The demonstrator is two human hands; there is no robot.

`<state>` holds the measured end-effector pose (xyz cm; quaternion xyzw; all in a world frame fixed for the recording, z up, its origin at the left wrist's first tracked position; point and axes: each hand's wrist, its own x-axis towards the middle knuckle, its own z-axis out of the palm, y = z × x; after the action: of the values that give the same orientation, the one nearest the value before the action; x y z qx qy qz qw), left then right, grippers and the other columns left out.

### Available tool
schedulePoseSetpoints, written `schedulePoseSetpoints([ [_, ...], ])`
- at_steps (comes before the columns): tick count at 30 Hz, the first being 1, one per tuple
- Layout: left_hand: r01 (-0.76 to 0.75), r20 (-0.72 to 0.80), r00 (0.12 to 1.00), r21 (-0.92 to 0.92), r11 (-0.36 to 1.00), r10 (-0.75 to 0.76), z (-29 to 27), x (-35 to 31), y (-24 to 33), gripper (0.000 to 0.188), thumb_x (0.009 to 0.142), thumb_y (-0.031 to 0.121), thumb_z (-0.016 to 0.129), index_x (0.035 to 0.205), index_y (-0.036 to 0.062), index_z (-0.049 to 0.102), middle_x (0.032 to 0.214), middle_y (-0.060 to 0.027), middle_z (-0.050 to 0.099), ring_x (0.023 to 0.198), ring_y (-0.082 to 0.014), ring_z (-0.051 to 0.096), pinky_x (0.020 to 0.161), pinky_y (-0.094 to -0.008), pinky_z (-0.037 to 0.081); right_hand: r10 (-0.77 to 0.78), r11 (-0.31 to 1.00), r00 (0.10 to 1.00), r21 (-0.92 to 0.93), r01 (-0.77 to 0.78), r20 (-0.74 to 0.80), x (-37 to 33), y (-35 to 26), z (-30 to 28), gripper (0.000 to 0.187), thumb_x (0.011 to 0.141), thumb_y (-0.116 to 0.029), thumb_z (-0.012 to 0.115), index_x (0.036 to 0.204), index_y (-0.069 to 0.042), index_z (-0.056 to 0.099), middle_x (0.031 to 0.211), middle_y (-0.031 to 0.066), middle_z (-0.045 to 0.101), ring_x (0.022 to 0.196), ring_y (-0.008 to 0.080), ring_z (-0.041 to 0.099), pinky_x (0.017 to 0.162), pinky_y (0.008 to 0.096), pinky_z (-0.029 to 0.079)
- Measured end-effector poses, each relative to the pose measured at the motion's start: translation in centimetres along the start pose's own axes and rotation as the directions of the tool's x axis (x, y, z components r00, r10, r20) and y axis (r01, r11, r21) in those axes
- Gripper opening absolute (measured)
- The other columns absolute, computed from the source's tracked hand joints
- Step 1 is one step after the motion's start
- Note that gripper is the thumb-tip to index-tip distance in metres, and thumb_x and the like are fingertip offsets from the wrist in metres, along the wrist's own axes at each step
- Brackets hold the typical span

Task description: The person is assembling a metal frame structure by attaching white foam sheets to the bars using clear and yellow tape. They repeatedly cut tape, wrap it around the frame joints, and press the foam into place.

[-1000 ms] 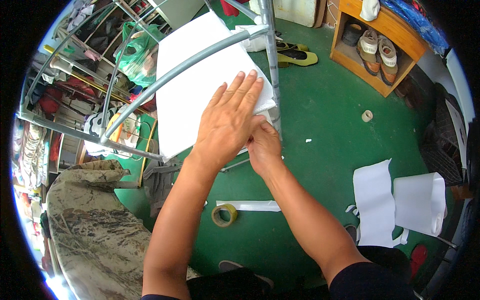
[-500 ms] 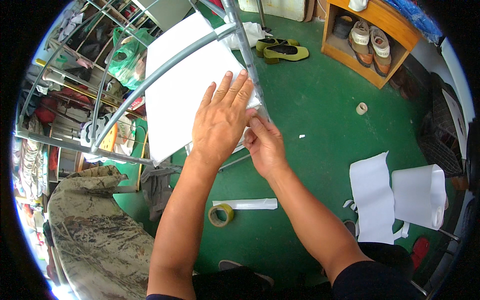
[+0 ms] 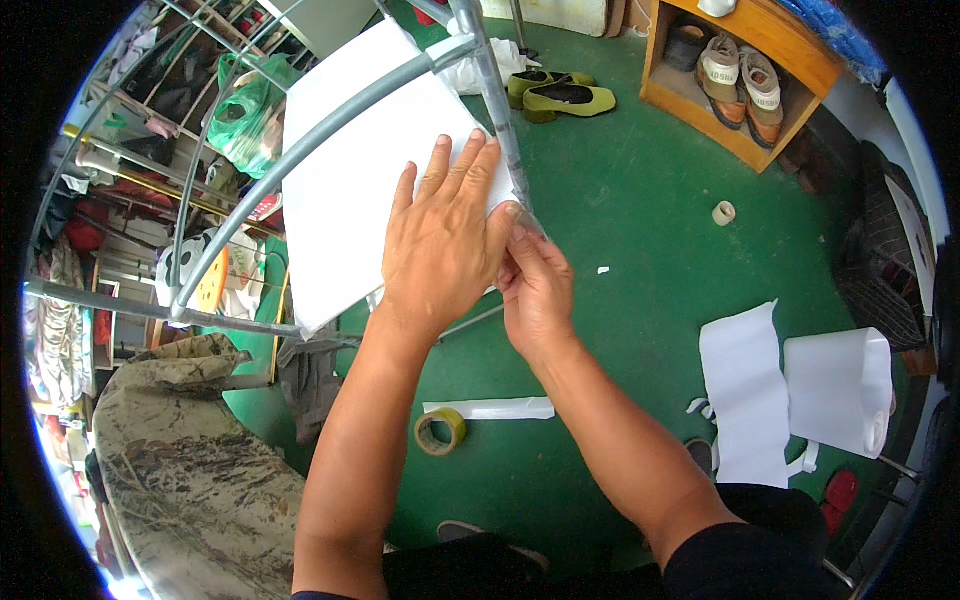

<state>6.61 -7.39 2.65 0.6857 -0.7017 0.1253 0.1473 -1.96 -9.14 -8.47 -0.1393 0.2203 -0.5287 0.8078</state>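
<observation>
A large white sheet [image 3: 350, 170] lies against a grey metal tube frame [image 3: 330, 125]. My left hand [image 3: 440, 240] presses flat on the sheet's lower right part, fingers spread and pointing up. My right hand [image 3: 535, 285] sits just below and to the right, its fingertips pinching at the sheet's edge where it meets the upright clear-wrapped tube [image 3: 497, 95]. What the fingers pinch is too small to tell.
A tape roll [image 3: 440, 431] and a white paper strip [image 3: 490, 408] lie on the green floor below my arms. White sheets [image 3: 745, 385] and a paper roll [image 3: 840, 390] lie right. Green shoes [image 3: 560, 95], a wooden shoe shelf [image 3: 745, 75], a small tape roll [image 3: 723, 212] and a camouflage-covered seat [image 3: 190, 470] surround.
Both hands and the sheet have shifted slightly as the view moved down; my left hand stays flat on the sheet and my right fingers stay at its edge.
</observation>
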Motion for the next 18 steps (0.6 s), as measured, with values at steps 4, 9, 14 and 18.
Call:
schedulePoseSetpoints([
  [4,0.112,0.014,0.994,0.014,0.994,-0.112,0.5,0.3,0.2,0.059,0.096,0.033,0.049,0.147,0.0030,0.047,0.156,-0.0165,0.042,0.150,-0.0366,0.029,0.123,-0.0524,0.018,0.008,1.000,1.000,0.017,-0.007,-0.014,-0.4,0.0,0.2,0.019,0.094,-0.023,0.073,0.097,-0.004,0.071,0.077,-0.0007,0.062,0.060,0.0056,0.047,0.053,0.0216,0.035],
  [9,0.175,0.030,0.984,0.011,0.985,-0.175,0.9,0.7,0.4,0.060,0.097,0.033,0.044,0.150,0.0033,0.043,0.157,-0.0170,0.040,0.151,-0.0357,0.026,0.123,-0.0521,0.016,-0.003,1.000,1.000,0.000,0.003,0.025,-0.2,0.1,-0.1,0.016,0.093,-0.021,0.074,0.094,-0.004,0.071,0.076,-0.0003,0.062,0.059,0.0056,0.048,0.052,0.0211,0.036],
  [14,0.113,0.017,0.993,0.026,0.993,-0.113,1.0,0.1,0.3,0.058,0.100,0.031,0.044,0.150,0.0033,0.043,0.158,-0.0157,0.040,0.151,-0.0341,0.028,0.123,-0.0514,0.016,-0.033,0.996,0.998,-0.084,0.028,-0.052,-0.1,0.1,0.5,0.015,0.093,-0.018,0.074,0.090,-0.003,0.073,0.072,-0.0003,0.062,0.058,0.0052,0.048,0.052,0.0209,0.036],
  [18,0.063,0.014,0.998,0.019,0.998,-0.063,0.7,-0.2,0.2,0.058,0.100,0.032,0.047,0.150,0.0029,0.043,0.158,-0.0150,0.039,0.150,-0.0333,0.029,0.123,-0.0503,0.017,-0.044,0.993,0.993,-0.110,0.031,-0.114,-0.4,-0.6,1.8,0.016,0.093,-0.017,0.073,0.088,-0.003,0.073,0.072,-0.0006,0.062,0.059,0.0047,0.048,0.052,0.0209,0.036],
])
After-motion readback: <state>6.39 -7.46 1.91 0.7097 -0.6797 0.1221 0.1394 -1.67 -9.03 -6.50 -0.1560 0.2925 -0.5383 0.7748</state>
